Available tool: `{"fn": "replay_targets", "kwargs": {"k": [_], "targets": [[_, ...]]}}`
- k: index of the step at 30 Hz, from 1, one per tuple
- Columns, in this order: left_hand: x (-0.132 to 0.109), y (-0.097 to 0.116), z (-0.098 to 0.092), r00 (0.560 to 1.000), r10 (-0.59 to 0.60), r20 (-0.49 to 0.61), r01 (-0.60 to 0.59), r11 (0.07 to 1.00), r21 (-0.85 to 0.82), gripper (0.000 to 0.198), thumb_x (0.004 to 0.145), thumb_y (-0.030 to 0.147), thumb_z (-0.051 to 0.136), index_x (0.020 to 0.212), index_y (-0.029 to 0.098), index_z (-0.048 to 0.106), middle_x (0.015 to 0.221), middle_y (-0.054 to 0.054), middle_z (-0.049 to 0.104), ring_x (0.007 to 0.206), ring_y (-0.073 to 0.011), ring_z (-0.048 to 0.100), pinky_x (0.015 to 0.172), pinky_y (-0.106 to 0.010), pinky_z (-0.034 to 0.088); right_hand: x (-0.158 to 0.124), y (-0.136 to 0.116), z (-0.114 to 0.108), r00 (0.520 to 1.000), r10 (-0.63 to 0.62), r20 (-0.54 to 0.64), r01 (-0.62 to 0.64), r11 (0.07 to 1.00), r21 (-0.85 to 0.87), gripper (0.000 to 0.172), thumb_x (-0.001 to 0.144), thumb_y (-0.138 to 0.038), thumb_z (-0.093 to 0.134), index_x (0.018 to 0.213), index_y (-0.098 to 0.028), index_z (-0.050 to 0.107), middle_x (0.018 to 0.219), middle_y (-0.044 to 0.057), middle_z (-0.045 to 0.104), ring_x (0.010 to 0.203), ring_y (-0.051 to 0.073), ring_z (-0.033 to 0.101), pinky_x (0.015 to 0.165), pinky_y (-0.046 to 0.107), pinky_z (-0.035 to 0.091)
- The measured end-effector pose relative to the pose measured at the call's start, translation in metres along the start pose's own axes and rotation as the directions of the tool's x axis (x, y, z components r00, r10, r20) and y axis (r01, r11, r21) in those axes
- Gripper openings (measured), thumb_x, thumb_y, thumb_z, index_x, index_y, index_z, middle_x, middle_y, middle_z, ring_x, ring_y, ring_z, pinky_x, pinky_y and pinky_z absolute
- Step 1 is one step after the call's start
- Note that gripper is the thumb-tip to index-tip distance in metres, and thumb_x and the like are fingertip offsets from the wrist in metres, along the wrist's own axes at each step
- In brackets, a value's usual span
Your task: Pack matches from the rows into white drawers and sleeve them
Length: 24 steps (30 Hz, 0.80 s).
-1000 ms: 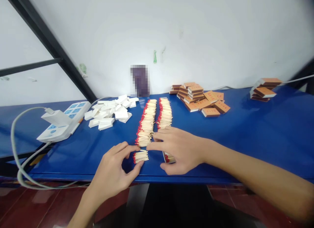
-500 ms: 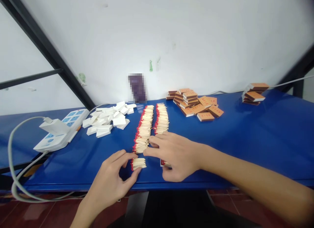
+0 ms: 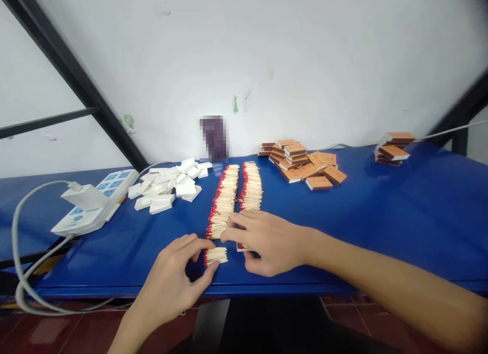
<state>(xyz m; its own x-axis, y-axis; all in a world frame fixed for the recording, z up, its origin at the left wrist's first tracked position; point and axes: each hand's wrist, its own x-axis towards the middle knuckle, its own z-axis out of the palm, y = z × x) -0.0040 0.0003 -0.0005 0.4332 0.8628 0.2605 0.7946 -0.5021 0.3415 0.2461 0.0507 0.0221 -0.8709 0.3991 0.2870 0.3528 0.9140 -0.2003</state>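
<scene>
Head view: our right hand point(image 3: 270, 242), holding a small tray point(image 3: 242, 249), shifts left, nearer the matches point(image 3: 216, 256) our left hand point(image 3: 176, 266) pinches lightly.

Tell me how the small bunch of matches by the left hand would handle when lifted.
The small bunch of matches would probably feel light, being thin sticks. It may splay or shed sticks, since no band shows around it. Finger and thumb of the left hand, flanking it, might steady it.
</scene>
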Motion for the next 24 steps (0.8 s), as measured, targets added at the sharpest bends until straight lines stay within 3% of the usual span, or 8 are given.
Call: {"fn": "replay_targets", "kwargs": {"k": [9, 15, 24], "targets": [[0.001, 0.002, -0.001, 0.999, 0.035, -0.001, -0.035, 0.999, -0.025, 0.016, 0.095, 0.033, 0.059, 0.098, 0.02, 0.067, 0.073, 0.0, 0.055, 0.071, -0.0186, 0.056, 0.071, -0.031, 0.044, 0.003, -0.003, 0.01, 0.993, 0.01, -0.119, -0.019, 0.997, -0.077, 0.022, 0.087, -0.032, 0.061, 0.102, -0.016, 0.064, 0.1, 0.007, 0.059, 0.087, 0.02, 0.05, 0.077, 0.033, 0.039], [0.001, 0.004, -0.001, 0.997, 0.071, 0.007, -0.07, 0.995, -0.074, 0.013, 0.098, 0.029, 0.057, 0.092, 0.021, 0.065, 0.077, 0.0, 0.059, 0.073, -0.0174, 0.056, 0.069, -0.03, 0.041, 0.006, -0.009, 0.017, 0.984, 0.0, -0.177, -0.028, 0.987, -0.16, 0.031, 0.092, -0.044, 0.06, 0.093, -0.015, 0.069, 0.099, 0.009, 0.061, 0.091, 0.023, 0.05, 0.081, 0.037, 0.039], [0.001, 0.003, -0.001, 0.997, 0.08, 0.014, -0.077, 0.991, -0.112, 0.015, 0.099, 0.029, 0.057, 0.088, 0.021, 0.065, 0.074, 0.001, 0.056, 0.07, -0.0159, 0.053, 0.066, -0.028, 0.039, 0.01, -0.013, 0.026, 0.988, -0.045, -0.144, 0.017, 0.982, -0.191, 0.029, 0.099, -0.037, 0.056, 0.088, -0.015, 0.072, 0.097, 0.007, 0.063, 0.096, 0.022, 0.051, 0.083, 0.038, 0.039]]}}
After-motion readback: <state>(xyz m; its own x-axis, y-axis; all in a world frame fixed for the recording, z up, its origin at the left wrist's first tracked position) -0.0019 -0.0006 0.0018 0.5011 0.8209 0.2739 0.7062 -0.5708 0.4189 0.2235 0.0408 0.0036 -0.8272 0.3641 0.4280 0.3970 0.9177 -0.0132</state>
